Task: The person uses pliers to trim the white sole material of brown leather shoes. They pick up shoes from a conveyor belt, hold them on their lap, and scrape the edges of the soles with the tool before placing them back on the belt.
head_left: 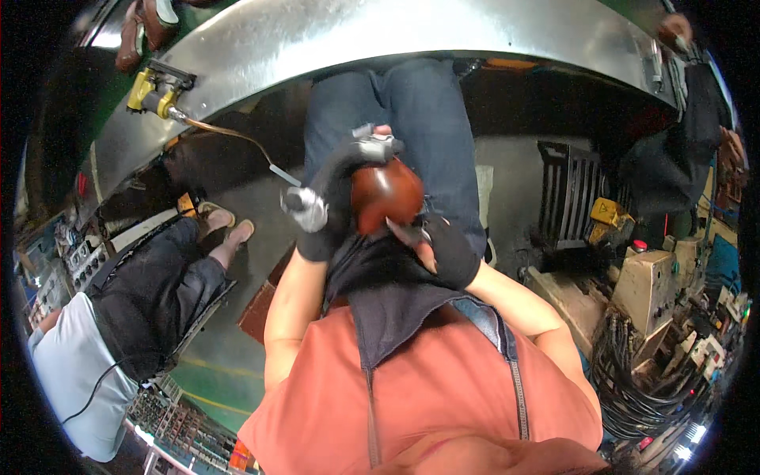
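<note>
A glossy reddish-brown leather shoe (386,192) is held over my lap, its rounded end showing. My left hand (358,158), in a black glove with grey-wrapped fingertips, curls around the shoe's far left side. From the near right, my right hand (440,247) grips the shoe's lower edge with bare fingertips coming out of a black glove. The gloves and the shoe hide its opening and sole. Beside my left wrist is a blurred grey-and-black piece (305,207), whose kind I cannot make out.
A shiny metal table (443,28) curves ahead of my knees. On its left lie a yellow air stapler (153,96) with a hose (226,131) and brown shoes (148,32). A seated person (150,293) is at left. Machine boxes (645,289) and black cables (633,380) crowd the right.
</note>
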The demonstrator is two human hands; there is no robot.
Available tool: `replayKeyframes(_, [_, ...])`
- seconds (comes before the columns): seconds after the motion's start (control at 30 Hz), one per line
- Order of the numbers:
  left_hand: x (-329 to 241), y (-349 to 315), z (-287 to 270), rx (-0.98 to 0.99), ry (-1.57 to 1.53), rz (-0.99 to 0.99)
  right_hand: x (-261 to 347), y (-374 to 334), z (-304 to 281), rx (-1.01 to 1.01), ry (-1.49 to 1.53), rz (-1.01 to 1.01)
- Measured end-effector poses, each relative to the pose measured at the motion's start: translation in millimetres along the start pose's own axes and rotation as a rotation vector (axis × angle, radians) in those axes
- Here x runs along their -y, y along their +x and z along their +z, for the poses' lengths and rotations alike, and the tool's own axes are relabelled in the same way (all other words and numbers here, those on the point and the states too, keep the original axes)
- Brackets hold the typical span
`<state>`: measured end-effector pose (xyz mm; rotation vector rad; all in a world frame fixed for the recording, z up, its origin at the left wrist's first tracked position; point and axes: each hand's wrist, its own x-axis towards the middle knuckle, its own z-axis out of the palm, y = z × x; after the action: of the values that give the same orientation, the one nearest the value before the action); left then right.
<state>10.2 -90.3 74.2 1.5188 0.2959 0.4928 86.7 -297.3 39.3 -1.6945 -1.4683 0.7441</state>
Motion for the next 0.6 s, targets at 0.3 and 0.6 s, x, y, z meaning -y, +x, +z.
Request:
replayKeyframes(0.3, [1,-61,35,-0.117,-0.221,-0.254,-29,-57,10,0.154,-0.017,-0.077])
replayKeyframes(0.6, [20,-61,46,-0.258,-0.599,-0.343,-65,-90,45,0.141,0.285,0.14])
